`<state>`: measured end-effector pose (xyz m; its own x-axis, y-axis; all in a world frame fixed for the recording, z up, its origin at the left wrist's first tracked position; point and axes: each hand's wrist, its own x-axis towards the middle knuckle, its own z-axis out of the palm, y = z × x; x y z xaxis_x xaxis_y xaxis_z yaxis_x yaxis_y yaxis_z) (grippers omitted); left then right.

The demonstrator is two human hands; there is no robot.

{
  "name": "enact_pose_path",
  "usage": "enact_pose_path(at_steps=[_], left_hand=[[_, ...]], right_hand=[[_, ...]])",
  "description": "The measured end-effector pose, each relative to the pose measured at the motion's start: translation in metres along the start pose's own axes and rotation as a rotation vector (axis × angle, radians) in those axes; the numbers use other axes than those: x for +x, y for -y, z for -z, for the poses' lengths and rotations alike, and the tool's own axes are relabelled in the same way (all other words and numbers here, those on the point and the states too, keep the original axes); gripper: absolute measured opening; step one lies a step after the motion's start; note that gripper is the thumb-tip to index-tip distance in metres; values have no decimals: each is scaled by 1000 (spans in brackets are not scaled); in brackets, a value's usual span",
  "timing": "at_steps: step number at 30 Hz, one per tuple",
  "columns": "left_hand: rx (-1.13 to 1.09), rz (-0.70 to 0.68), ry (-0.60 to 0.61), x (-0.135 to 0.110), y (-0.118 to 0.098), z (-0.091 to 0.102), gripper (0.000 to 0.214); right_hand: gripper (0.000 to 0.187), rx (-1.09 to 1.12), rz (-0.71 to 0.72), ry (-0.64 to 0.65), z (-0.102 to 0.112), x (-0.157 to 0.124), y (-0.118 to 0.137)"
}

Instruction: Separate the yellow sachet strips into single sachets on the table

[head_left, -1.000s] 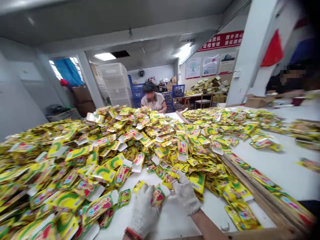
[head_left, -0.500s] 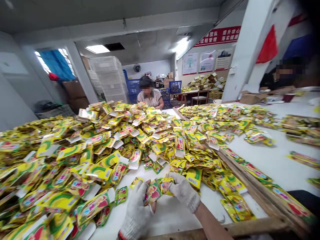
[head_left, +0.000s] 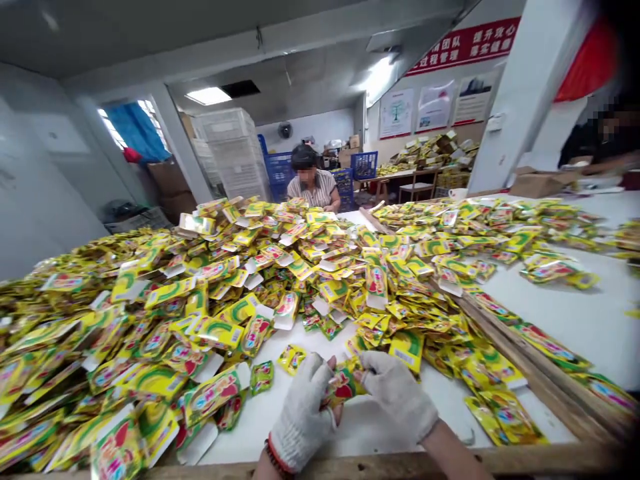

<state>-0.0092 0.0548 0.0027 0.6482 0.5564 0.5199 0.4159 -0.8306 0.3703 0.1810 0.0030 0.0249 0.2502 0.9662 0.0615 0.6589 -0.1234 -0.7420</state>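
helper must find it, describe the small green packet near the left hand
On the white table, find the yellow heap, then the gloved left hand in front. Up and left of that hand lies the green packet; the loose packet to its right is yellow.

3 posters [head_left: 435,105] hang under a red banner [head_left: 464,48].

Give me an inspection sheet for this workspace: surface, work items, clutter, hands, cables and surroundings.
Surface: white tabletop with a wooden front edge.
Work items: yellow pack with red print, between the hands.
Clutter: large heap of yellow boxes and sachets, many boxes showing open white flaps.
Hands: both gloved; left hand grips the pack, right hand is at its other end, grip unclear.
Cables: nothing seen.
Surroundings: person in a striped top beyond the heap; stacked white crates behind.
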Motion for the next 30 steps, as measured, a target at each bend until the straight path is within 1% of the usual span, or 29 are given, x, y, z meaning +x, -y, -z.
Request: enact_pose_path(at_steps=[2, 4, 5, 7, 8, 10, 12, 13, 14, 16, 17, 19, 20, 21, 22, 23, 24, 26, 28, 30], left_hand=[[13, -27, -40, 0, -2, 1, 70], [30, -33, -75, 0, -2, 1, 70], [30, -29, -82, -1, -1, 1, 70], [11, -10, -87, -1, 1, 0, 71], [-4, -4, -82, -2, 1, -1, 72], [-24, -18, -61, -2, 2, -3, 76], [-29, -49, -23, -3, 1, -4, 81], [-34, -59, -5, -4, 0, -3, 81], [-48, -57, 9, -5, 0, -3, 81], [-106, 5, 0, -6, -2, -1, 75], [-145, 69, -26, -7, -2, 1, 72], [-236, 248, -99, -7, -2, 3, 70], [-290, 343, -125, -7, -2, 4, 71], [-352, 425, -134, -7, -2, 6, 71], [-421, 486, -120, -6, -2, 7, 71], [-492, 527, -90, -5, -2, 8, 70], [-556, 549, -55, -4, -2, 9, 68], [-633, 548, -7, -2, -3, 10, 60], [-647, 536, -7, -1, -2, 10, 53], [-646, 562, -51, -1, 0, 9, 56]], right_hand=[[18, 11, 30, 14, -3, 1, 2], [17, 32, 53, 48, -5, 1, 3], [16, 61, 51, 71, -5, 1, 4], [19, 150, -9, 144, -2, -3, 4], [23, 212, -58, 208, 0, -6, 4], [29, 346, -143, 390, 5, -13, 6], [32, 463, -151, 546, 7, -20, 8], [34, 516, -141, 587, 6, -22, 9], [36, 553, -138, 594, 4, -23, 9], [40, 592, -154, 537, -2, -22, 7], [43, 601, -180, 487, -5, -21, 5], [46, 612, -225, 373, -11, -18, 2], [47, 627, -234, 332, -12, -17, 1], [47, 651, -230, 321, -12, -18, 2], [49, 684, -216, 343, -11, -20, 3], [50, 727, -191, 393, -10, -23, 5], [52, 775, -163, 458, -8, -27, 7], [57, 865, -125, 565, -6, -34, 10], [61, 923, -110, 603, -7, -38, 11], [66, 934, -126, 599, -10, -37, 11]])
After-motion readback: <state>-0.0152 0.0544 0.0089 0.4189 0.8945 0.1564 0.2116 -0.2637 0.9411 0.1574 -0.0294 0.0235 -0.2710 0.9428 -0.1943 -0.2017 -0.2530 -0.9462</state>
